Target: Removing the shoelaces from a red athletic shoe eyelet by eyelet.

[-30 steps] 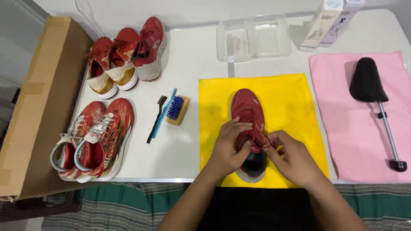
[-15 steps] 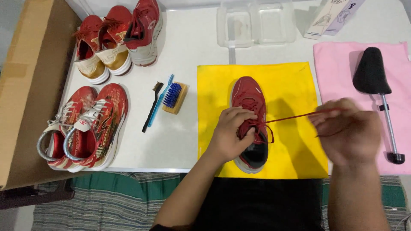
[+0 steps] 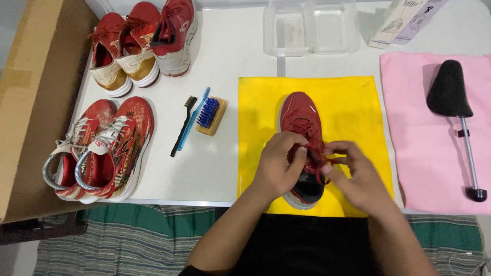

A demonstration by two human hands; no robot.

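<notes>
A dark red sneaker [image 3: 299, 115] lies toe away from me on a yellow cloth [image 3: 353, 102] near the table's front edge. My left hand [image 3: 279, 166] rests on the shoe's left side, its fingers pinching the red lace [image 3: 316, 153] at the tongue. My right hand [image 3: 355, 176] is right beside it on the shoe's right side, fingers also closed on the lace. Both hands cover the shoe's middle and heel.
Two pairs of red sneakers [image 3: 102, 148] [image 3: 140, 43] sit at the left beside a cardboard box [image 3: 30, 102]. Brushes [image 3: 202, 117] lie left of the yellow cloth. A black shoe tree [image 3: 452, 102] lies on a pink cloth [image 3: 434, 168]. A clear tray [image 3: 309, 25] and carton [image 3: 404, 20] stand behind.
My right hand, which had pulled the lace out far to the right, has come back to the shoe next to my left hand. The view shifted slightly.
</notes>
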